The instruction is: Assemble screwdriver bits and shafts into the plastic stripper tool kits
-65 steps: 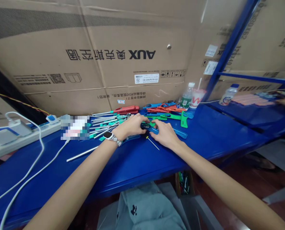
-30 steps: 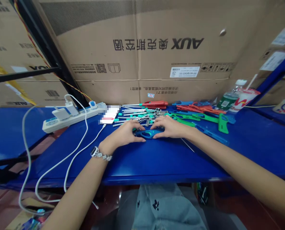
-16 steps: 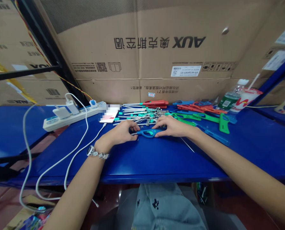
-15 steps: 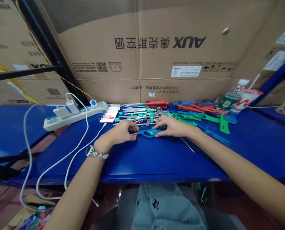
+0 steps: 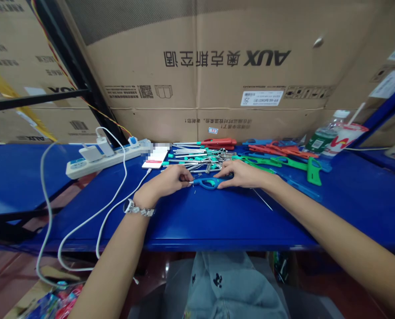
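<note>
A blue lighter-like handle (image 5: 209, 183) with a finger loop and a green part inside lies between my hands, low over the blue table. My right hand (image 5: 239, 174) pinches its right end. At its left end, where a thin metal tip shows, the fingers of my left hand (image 5: 176, 178) are closed. Just behind are metal rods with teal ends (image 5: 191, 153). Red handles (image 5: 219, 142), orange-red ones (image 5: 284, 149) and green ones (image 5: 313, 171) lie in piles. A few tiny pins (image 5: 197, 175) are scattered beside my left fingertips.
A phone (image 5: 156, 157) and a white power strip (image 5: 109, 159) with cables occupy the left side of the blue table (image 5: 217, 221). A bottle (image 5: 320, 137) and a paper cup (image 5: 345, 139) stand back right. Large cartons form the rear wall. A thin rod (image 5: 263, 199) lies front right.
The view has shifted slightly, moving the whole scene a little to the right. Both hands keep their hold on the blue handle, with my left fingers now nearer its metal tip.
</note>
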### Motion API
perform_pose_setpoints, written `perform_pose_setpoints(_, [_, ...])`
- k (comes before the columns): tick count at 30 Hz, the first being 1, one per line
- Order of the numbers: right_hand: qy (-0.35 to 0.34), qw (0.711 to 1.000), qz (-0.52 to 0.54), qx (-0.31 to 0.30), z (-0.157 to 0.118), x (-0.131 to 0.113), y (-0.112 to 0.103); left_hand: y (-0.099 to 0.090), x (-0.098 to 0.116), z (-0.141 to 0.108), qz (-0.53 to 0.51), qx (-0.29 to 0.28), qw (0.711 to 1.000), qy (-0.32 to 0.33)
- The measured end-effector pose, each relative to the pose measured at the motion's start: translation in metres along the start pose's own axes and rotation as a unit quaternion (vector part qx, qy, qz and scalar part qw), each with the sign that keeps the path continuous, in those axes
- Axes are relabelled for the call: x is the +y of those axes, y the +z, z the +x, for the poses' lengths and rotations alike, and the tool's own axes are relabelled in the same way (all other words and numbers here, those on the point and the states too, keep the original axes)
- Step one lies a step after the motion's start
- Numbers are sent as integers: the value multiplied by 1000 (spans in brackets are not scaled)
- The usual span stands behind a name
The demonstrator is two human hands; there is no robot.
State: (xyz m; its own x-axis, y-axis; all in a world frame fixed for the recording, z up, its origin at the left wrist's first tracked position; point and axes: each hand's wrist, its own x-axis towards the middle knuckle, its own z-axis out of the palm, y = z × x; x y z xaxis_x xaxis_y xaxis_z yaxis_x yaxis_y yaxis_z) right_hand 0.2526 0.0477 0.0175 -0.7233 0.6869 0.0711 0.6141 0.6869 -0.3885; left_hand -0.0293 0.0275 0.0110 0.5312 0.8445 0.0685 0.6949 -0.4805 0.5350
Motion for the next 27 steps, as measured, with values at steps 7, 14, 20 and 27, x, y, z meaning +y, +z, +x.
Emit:
perform_pose_setpoints(7, [-10, 998, -36, 42, -11, -7, 8, 6, -5, 4, -7, 17, 1000, 17])
perform_pose_setpoints(14, [-13, 999, -12, 40, -11, -2, 8, 6, -3, 4, 13, 21, 999, 35])
perform_pose_setpoints(20, [2, 1000, 7, 28, -10, -3, 8, 7, 1, 0, 28, 38, 999, 26])
perform_pose_setpoints(27, [-18, 997, -56, 45, -15, -1, 13, 27, 28, 7, 43, 111, 988, 100])
